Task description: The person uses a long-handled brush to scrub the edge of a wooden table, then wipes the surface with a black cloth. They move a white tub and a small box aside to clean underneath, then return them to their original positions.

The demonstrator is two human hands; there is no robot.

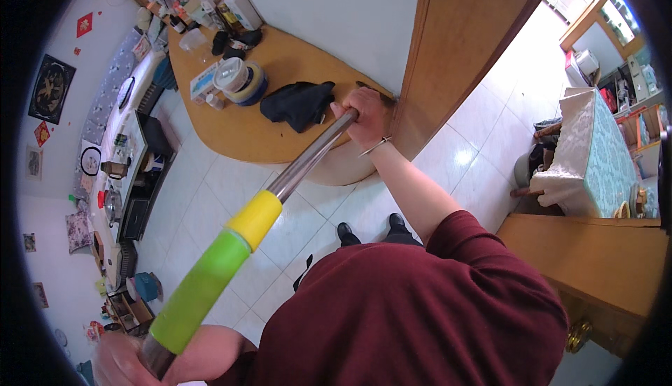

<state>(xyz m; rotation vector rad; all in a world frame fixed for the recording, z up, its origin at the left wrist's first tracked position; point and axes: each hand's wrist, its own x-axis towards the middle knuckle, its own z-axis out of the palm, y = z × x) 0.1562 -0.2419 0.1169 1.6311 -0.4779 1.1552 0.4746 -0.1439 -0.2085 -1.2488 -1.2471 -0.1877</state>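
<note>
A metal pole with a yellow collar and a green sleeve runs diagonally across the view. My right hand, a bangle at its wrist, is closed around the bare metal at the far end, over the edge of a rounded wooden counter. At the lower left, my left hand wraps the metal just below the green sleeve, partly cut off and blurred. A crumpled black cloth item lies on the counter beside my right hand. Whatever lies beyond that hand is mostly hidden.
Plastic tubs, a box and bottles crowd the counter. A wooden door frame rises at its right. A low table stands left on the tiled floor; a cloth-covered table stands right.
</note>
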